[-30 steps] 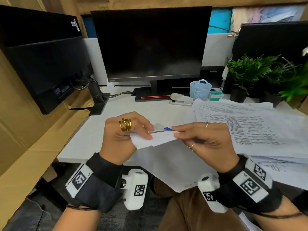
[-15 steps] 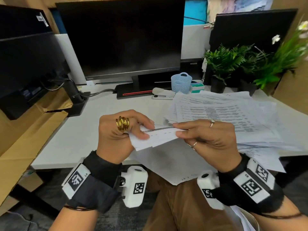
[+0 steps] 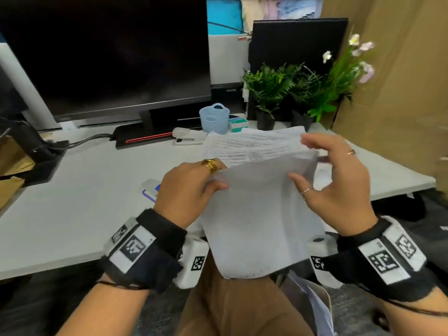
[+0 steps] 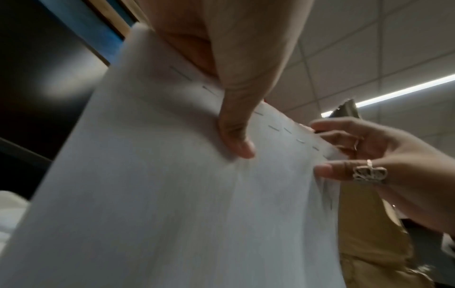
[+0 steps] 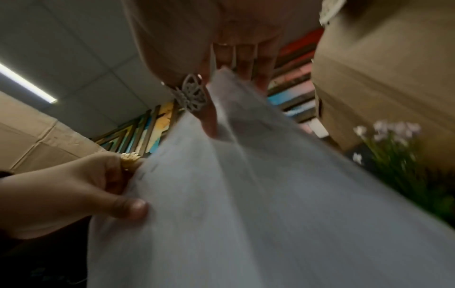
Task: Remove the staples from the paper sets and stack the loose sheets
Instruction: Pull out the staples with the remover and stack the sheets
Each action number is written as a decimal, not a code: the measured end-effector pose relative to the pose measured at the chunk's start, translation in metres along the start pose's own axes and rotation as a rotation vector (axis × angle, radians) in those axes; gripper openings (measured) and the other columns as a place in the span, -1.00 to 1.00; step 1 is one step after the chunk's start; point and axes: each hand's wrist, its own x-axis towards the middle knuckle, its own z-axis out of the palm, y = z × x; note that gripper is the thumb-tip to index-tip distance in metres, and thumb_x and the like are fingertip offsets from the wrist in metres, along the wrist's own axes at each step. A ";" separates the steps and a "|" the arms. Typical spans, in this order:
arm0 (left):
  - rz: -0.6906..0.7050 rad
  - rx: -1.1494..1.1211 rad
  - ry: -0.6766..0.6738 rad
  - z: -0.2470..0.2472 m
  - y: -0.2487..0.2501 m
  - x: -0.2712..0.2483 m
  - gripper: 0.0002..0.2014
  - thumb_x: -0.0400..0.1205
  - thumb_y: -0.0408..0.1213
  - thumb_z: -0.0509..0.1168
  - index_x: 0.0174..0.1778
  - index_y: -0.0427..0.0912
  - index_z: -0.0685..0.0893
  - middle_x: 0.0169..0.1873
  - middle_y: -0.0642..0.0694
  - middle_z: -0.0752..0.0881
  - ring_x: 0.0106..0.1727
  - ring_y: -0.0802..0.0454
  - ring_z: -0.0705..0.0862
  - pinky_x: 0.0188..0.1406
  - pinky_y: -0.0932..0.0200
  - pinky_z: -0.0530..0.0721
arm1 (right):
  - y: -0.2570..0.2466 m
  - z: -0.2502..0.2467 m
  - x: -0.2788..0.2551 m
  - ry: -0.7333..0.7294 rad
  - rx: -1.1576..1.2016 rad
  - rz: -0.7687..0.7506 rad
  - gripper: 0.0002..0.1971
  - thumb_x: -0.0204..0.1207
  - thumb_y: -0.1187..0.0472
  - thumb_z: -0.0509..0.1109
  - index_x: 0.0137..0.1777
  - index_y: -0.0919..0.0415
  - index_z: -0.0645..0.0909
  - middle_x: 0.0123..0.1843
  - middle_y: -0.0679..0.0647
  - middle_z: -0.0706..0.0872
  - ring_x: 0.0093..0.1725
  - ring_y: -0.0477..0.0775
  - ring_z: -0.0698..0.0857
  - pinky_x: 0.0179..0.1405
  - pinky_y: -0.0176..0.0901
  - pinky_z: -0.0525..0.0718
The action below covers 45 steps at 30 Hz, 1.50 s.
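A person sits at a white desk (image 3: 72, 214) and holds up a paper set (image 3: 257, 219) over their lap, in front of the desk edge. The left hand (image 3: 186, 190) pinches the top left part of the paper set, with the thumb on the near side and the other fingers behind. In the left wrist view a row of small staples (image 4: 275, 127) runs along the top edge of the paper, and the left thumb presses just under that row. The right hand (image 3: 339, 180) is at the top right corner of the paper. Its fingers are spread and only a little bent. The thumb touches the near side of the paper, and the fingers reach behind the top edge, but I cannot tell how hard they hold. The two hands are apart, one at each top corner. On the desk behind the hands lies a stack of printed sheets (image 3: 252, 146). A white stapler (image 3: 189, 138) lies near the stack's left side. A small blue basket (image 3: 214, 118) stands behind it. A small white and blue thing (image 3: 150, 190) lies on the desk just left of the left hand. Green plants (image 3: 274, 86) stand at the back right, and a dark monitor (image 3: 109, 57) stands at the back.
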 end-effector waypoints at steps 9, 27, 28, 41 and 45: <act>0.096 -0.318 -0.154 0.064 0.073 0.076 -0.82 0.44 -0.25 0.50 -0.06 -0.13 0.77 -0.19 -0.09 0.80 -0.12 -0.06 0.72 -0.10 0.09 0.63 | 0.002 -0.074 0.005 -0.657 -0.933 0.199 -0.67 0.55 0.23 0.24 0.23 -0.16 0.52 -0.25 0.00 0.66 -0.24 0.18 0.67 -0.58 -0.22 0.09; 0.035 0.019 -0.452 0.189 0.059 0.061 -0.28 0.56 0.29 -0.35 0.57 0.09 0.27 0.52 0.00 0.34 0.51 -0.05 0.23 0.41 -0.08 0.18 | 0.167 -0.001 -0.147 -1.093 -0.393 0.732 -0.68 0.47 0.44 0.20 0.10 0.27 0.73 0.07 0.24 0.77 0.12 0.23 0.68 0.05 -0.19 0.54; 0.036 0.018 -0.437 0.192 0.058 0.060 -0.26 0.54 0.29 -0.38 0.57 0.10 0.28 0.52 0.01 0.34 0.51 -0.05 0.22 0.40 -0.08 0.17 | 0.174 0.009 -0.155 -1.102 -0.378 0.760 -0.69 0.48 0.43 0.20 0.08 0.29 0.73 0.07 0.25 0.76 0.12 0.24 0.68 0.07 -0.19 0.54; 0.051 0.024 -0.344 0.201 0.053 0.054 -0.39 0.62 0.20 -0.21 0.53 0.07 0.35 0.48 -0.02 0.39 0.49 -0.11 0.28 0.34 -0.09 0.20 | 0.229 0.071 -0.261 -1.178 -0.413 1.002 -0.71 0.61 0.29 0.16 0.25 0.35 0.55 0.19 0.37 0.68 0.19 0.34 0.66 0.04 -0.04 0.58; 0.047 0.025 -0.339 0.201 0.054 0.054 -0.39 0.62 0.19 -0.21 0.52 0.05 0.37 0.48 -0.02 0.39 0.49 -0.11 0.27 0.34 -0.09 0.20 | 0.217 0.076 -0.290 -1.256 -0.210 1.062 -0.37 0.64 0.07 0.21 0.61 0.23 0.04 0.38 0.39 0.53 0.32 0.34 0.58 0.23 0.01 0.53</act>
